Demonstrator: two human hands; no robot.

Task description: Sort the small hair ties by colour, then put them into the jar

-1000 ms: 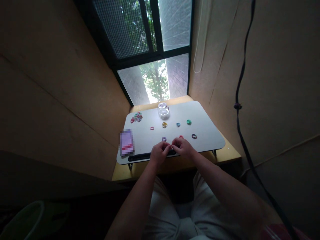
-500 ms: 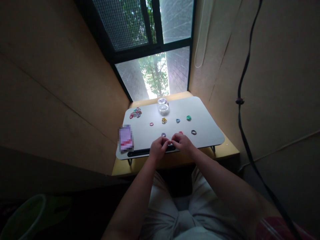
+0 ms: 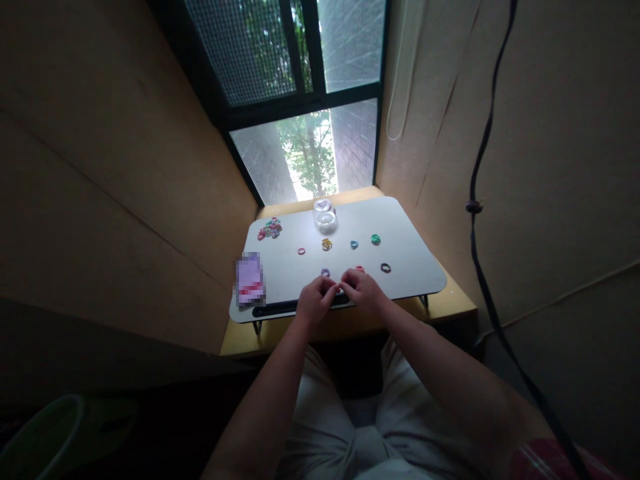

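My left hand (image 3: 316,297) and my right hand (image 3: 363,288) meet over the near edge of a white lap table (image 3: 280,267). Thumb and fingers are pinched together on each, and whatever they hold is too small to make out. Just beyond them lie a purple ring-shaped band (image 3: 325,273) and a red one (image 3: 360,269), the latter partly behind my right fingers. Further out are a pink band (image 3: 301,251), yellow bands (image 3: 327,245), blue bands (image 3: 354,245), green bands (image 3: 375,239) and a dark band (image 3: 385,268). A mixed pile of coloured bands (image 3: 270,229) sits at the far left.
A clear round container (image 3: 325,221) stands at the table's back, near the window. On the left lies a blurred purple packet (image 3: 250,280). A black strip (image 3: 277,309) runs along the near edge. A dark cord (image 3: 475,247) hangs at the right.
The whole view has shifted slightly. Both hands stay pinched close together above the near edge; the bands on the table lie as before.
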